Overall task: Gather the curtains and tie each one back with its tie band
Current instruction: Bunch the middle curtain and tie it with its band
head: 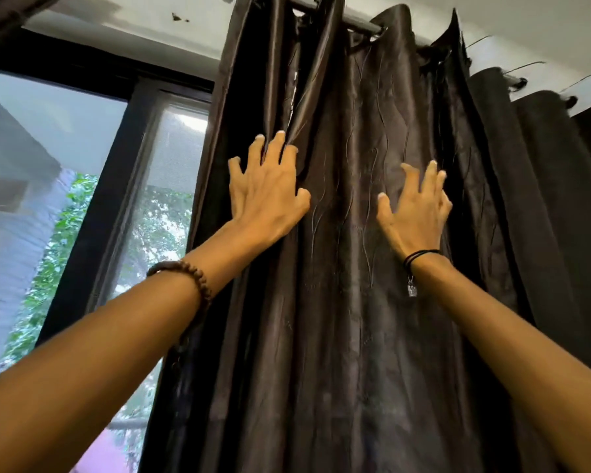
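Note:
A dark brown satin curtain [348, 302] hangs in deep folds from a rod [352, 23] at the top. My left hand [267, 189] lies spread against the curtain's left folds, fingertips pressing into a pleat. My right hand [415, 209] touches the cloth further right, its fingers spread and slightly bent. Neither hand holds a bunch of fabric. No tie band shows in the head view.
A second, darker curtain [553, 199] hangs at the right on the same rod. To the left stands a black-framed window [93, 233] with green leaves and a grey building outside. White ceiling [151, 32] runs above.

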Available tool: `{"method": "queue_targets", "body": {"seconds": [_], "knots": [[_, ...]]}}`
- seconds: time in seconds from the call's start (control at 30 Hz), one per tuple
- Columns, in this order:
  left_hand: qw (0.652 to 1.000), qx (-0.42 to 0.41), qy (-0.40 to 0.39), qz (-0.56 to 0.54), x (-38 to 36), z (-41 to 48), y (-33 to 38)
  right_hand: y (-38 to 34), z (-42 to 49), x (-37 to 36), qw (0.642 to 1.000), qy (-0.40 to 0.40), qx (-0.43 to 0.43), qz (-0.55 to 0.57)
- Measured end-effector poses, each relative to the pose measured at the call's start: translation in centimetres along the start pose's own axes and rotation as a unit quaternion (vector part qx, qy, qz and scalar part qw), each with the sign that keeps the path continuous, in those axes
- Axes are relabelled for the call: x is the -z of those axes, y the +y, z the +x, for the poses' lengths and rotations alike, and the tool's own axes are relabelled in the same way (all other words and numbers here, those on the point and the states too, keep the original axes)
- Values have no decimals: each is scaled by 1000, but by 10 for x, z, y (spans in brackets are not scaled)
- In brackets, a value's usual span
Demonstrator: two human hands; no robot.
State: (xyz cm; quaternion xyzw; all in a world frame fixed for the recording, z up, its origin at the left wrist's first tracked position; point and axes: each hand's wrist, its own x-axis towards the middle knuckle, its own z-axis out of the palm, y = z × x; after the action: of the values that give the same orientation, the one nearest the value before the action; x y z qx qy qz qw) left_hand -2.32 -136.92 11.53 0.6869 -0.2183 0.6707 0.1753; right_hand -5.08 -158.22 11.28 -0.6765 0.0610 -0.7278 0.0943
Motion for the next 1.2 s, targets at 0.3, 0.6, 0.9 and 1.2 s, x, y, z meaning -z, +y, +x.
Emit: {"method": "queue_targets", "body": {"seconds": [0.3,0.6,0.9,1.2], "knots": [[999,-11,-30,28,7,7,2,8,21,2,992,-18,-28,119],[999,-17,-30,31,8,11,3,-22,37,-17,960,1,-52,277],[999,-31,-27,28,9,17,0,-47,43,-26,945,-57,-30,321],[1000,12,-17,8,-7,24,24,-65,54,-2,928,-123,74,343]]}}
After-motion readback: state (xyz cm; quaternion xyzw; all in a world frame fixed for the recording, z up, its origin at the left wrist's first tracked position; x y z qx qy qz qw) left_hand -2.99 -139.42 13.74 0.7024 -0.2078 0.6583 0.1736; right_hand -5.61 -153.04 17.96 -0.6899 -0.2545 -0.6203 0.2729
